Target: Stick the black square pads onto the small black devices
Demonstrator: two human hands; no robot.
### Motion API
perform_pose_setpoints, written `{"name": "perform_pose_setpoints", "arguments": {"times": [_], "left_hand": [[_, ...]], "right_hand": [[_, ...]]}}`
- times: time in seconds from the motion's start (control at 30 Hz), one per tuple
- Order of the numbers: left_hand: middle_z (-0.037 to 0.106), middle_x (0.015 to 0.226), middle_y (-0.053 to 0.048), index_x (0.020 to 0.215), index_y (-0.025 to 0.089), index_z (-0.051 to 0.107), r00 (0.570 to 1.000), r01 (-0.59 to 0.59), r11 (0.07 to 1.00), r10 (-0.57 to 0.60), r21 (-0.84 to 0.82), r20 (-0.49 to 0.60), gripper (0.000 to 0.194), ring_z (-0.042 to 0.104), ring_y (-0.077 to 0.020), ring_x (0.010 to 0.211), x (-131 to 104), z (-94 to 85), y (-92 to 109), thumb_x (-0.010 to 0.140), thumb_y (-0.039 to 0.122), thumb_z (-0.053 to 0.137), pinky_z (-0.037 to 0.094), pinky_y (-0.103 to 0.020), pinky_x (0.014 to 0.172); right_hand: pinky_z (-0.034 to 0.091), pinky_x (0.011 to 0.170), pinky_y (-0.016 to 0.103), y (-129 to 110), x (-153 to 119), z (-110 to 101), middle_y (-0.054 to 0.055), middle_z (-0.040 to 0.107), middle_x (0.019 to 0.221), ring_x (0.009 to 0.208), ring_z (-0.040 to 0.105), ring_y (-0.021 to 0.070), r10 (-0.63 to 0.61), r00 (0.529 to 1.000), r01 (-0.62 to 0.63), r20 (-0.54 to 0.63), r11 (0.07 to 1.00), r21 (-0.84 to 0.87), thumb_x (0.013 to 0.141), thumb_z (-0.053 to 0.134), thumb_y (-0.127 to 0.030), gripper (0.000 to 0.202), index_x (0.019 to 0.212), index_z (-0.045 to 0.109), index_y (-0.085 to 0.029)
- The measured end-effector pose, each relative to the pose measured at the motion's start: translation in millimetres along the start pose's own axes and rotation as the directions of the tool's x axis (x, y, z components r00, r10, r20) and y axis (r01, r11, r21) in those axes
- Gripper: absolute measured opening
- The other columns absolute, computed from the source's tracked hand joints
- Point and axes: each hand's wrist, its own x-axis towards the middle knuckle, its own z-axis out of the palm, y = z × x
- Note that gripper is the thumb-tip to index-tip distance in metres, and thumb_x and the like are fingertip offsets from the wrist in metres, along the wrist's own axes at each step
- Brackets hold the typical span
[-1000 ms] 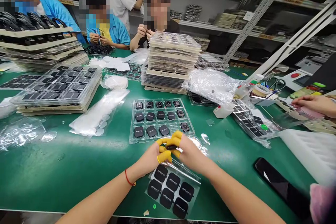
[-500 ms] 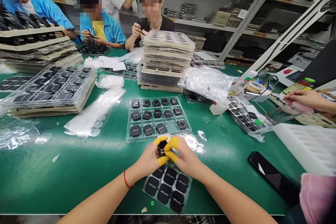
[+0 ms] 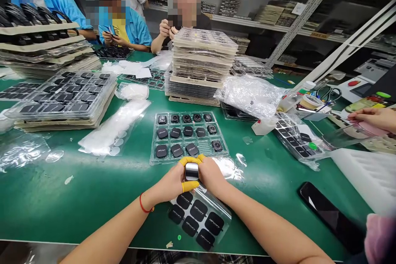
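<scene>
A square smartwatch body [image 3: 192, 171] with a dark glossy screen faces me, held above the table. My left hand [image 3: 168, 185] grips it from the left, yellow-cotted fingers at its top and bottom edges. My right hand [image 3: 213, 175] is closed against its right side; one yellow fingertip shows at the top corner and the other fingers are hidden. Below them lies a clear sheet of black HiFuture stickers [image 3: 198, 210], its upper edge curled up near the right hand. Beyond my hands, a clear plastic tray [image 3: 204, 147] holds watch bodies, several with black HiFuture covers.
Tall tray stacks stand at the back [image 3: 201, 66] and left [image 3: 62, 103]. A bag of round films [image 3: 114, 132] lies left of the tray. On the right are a black phone [image 3: 329, 214], white foam [image 3: 355, 177] and a co-worker's hand [image 3: 369, 119]. Other people sit opposite.
The watch has turned its screen toward me, and my right fingers have moved from its front to its right side. The sticker sheet has shifted and its edge has curled up.
</scene>
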Motion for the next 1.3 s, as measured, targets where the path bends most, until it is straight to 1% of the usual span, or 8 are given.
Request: {"name": "perform_pose_setpoints", "arguments": {"times": [0.13,0.33,0.63,0.77,0.87,1.0,1.1,1.3], "left_hand": [[0.054,0.094,-0.003,0.122,0.024,0.038,0.996,0.019,1.000,-0.017,0.019,-0.092,0.049,0.058,-0.0152,0.078,1.7,-3.1,-3.6,0.079,0.022,0.062,0.053,-0.033,0.071],[0.057,0.095,-0.003,0.104,0.020,0.053,0.989,-0.100,0.944,0.130,0.313,-0.077,0.030,0.056,-0.0175,0.083,2.4,2.2,-0.7,0.076,0.015,0.060,0.047,-0.028,0.073],[0.059,0.096,-0.003,0.106,0.020,0.053,0.991,-0.084,0.957,0.110,0.278,-0.079,0.034,0.058,-0.0169,0.082,3.5,3.5,-5.7,0.074,0.010,0.060,0.047,-0.027,0.070],[0.058,0.086,-0.002,0.112,0.019,0.048,0.992,0.035,0.998,-0.028,0.057,-0.122,0.042,0.059,-0.0151,0.070,5.9,5.3,-10.4,0.074,0.018,0.065,0.050,-0.028,0.064],[0.060,0.088,-0.003,0.118,0.020,0.044,0.959,0.046,0.999,-0.043,0.006,-0.281,0.050,0.061,-0.0169,0.076,7.1,-2.3,-4.8,0.074,0.022,0.068,0.051,-0.030,0.069],[0.062,0.100,-0.005,0.124,0.022,0.038,0.894,-0.058,0.991,-0.003,-0.124,-0.449,0.056,0.063,-0.0194,0.091,6.4,-16.9,10.3,0.076,0.025,0.068,0.049,-0.037,0.087],[0.062,0.103,-0.006,0.126,0.022,0.035,0.880,-0.127,0.973,0.020,-0.195,-0.475,0.057,0.062,-0.0206,0.097,4.7,-20.4,14.8,0.078,0.027,0.066,0.045,-0.040,0.094],[0.063,0.110,-0.010,0.122,0.021,0.042,0.934,-0.109,0.989,0.137,0.100,-0.331,0.054,0.058,-0.0237,0.106,-0.4,-14.5,6.7,0.076,0.027,0.070,0.041,-0.040,0.097]], "right_hand": [[0.041,0.063,0.027,-2.3,-8.6,-25.6,0.003,0.061,0.080,0.071,0.053,0.0151,0.061,0.996,-0.046,-0.058,0.972,0.228,0.080,0.051,-0.017,0.010,0.082,0.061,-0.020],[0.035,0.077,0.036,-28.1,-16.8,-33.2,0.002,0.061,0.092,0.084,0.047,0.0183,-0.276,0.920,0.336,-0.279,0.921,0.195,0.084,0.053,-0.020,0.018,0.093,0.065,-0.031],[0.033,0.070,0.035,-26.6,-19.5,-12.2,0.004,0.060,0.081,0.077,0.046,0.0183,-0.269,0.887,0.314,-0.375,0.948,0.061,0.086,0.050,-0.019,0.017,0.093,0.064,-0.025],[0.037,0.078,0.038,-12.1,-7.6,-9.8,0.004,0.062,0.083,0.082,0.052,0.0194,-0.013,0.927,0.107,-0.376,0.968,0.229,0.086,0.051,-0.023,0.012,0.087,0.062,-0.022],[0.044,0.078,0.038,5.7,-5.9,-18.1,0.004,0.063,0.088,0.083,0.056,0.0190,0.208,0.959,-0.096,-0.194,0.879,0.468,0.083,0.054,-0.028,0.015,0.094,0.061,-0.021],[0.039,0.096,0.042,14.0,-19.4,-36.7,0.005,0.056,0.119,0.111,0.049,0.0229,0.134,0.990,-0.077,-0.051,0.799,0.597,0.076,0.064,-0.033,0.037,0.112,0.058,-0.026],[0.043,0.091,0.041,13.6,-24.1,-40.0,0.005,0.060,0.111,0.101,0.055,0.0216,0.236,0.971,-0.128,-0.044,0.665,0.736,0.076,0.063,-0.035,0.036,0.111,0.058,-0.027],[0.043,0.051,0.025,18.6,-15.5,-34.2,0.001,0.062,0.072,0.059,0.054,0.0126,0.466,0.868,-0.318,0.168,0.263,0.911,0.073,0.062,-0.049,0.036,0.093,0.064,-0.019]]}}
